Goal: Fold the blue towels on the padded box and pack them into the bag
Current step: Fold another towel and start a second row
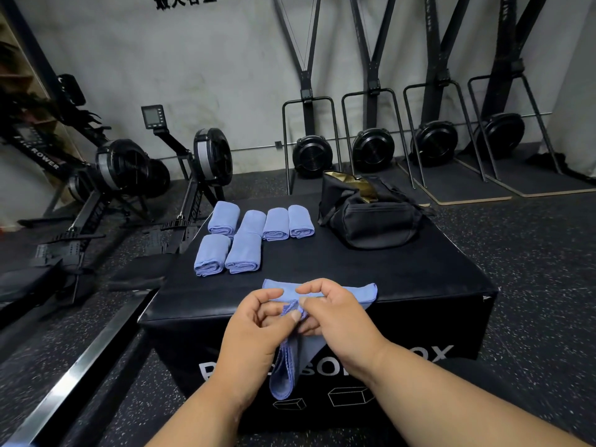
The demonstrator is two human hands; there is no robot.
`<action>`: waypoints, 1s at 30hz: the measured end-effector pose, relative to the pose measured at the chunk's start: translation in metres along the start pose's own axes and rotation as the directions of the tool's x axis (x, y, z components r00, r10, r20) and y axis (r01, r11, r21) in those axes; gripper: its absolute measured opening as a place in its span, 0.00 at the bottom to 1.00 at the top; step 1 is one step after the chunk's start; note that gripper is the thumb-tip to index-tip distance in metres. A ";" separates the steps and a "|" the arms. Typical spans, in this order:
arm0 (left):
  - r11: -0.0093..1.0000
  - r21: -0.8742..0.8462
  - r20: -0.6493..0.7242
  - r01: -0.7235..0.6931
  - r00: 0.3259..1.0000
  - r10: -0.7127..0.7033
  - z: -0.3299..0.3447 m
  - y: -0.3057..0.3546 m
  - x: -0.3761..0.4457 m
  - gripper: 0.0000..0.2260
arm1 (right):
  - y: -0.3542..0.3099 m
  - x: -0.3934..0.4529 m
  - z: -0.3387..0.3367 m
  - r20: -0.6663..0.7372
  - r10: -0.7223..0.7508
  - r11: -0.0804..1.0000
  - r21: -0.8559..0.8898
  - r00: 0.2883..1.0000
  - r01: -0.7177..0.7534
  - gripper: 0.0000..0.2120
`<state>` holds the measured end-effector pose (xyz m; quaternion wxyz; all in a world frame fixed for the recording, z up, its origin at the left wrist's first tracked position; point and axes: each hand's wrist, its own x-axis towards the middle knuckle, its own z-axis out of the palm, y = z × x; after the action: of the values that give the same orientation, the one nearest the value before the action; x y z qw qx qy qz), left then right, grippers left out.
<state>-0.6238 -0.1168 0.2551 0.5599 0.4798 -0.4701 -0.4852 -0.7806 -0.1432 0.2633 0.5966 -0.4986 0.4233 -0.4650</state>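
Head view: left hand and right hand are both pinching one corner of the unfolded blue towel, draping over the padded box near edge, matching edges for folding. Six folded towels are waiting far left; open black bag far right.

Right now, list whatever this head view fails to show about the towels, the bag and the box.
- Bag interior: only a strip of gold lining shows at the open top; its near wall hides the contents.
- Unfolded towel: both hands (left, right) cover the pinched middle.
- Padded box lettering: arms and the hanging towel block the front print.
- Folded towels: six rolls show; the layers inside cannot be counted.
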 end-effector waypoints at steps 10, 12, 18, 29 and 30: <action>0.994 0.097 -0.081 -0.058 0.994 0.066 -0.034 0.015 0.002 0.13 | 0.002 0.008 -0.002 0.063 0.086 0.995 -0.063 0.994 -0.082 0.16; 0.988 0.132 -0.104 -0.084 0.990 0.098 -0.048 0.019 0.008 0.13 | 0.016 0.017 -0.016 -0.007 0.069 0.974 -0.218 0.998 -0.069 0.16; 0.959 0.250 -0.134 -0.132 0.976 0.169 -0.080 0.026 0.019 0.14 | 0.069 0.030 -0.056 -0.044 0.091 0.800 -0.592 0.995 -0.100 0.31; 0.613 0.712 0.336 -0.344 0.932 0.133 -0.097 0.122 0.045 0.23 | 0.105 0.041 0.001 0.178 0.171 0.822 -0.568 0.969 -0.041 0.28; 0.614 0.708 0.350 -0.349 0.928 0.124 -0.097 0.129 0.045 0.23 | 0.105 0.042 0.005 0.195 0.169 0.827 -0.561 0.966 -0.031 0.28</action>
<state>-0.5115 -0.1452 0.3766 0.2978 0.5327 -0.7597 -0.2244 -0.7528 -0.1758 0.1585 0.4967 -0.6784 0.4911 -0.2279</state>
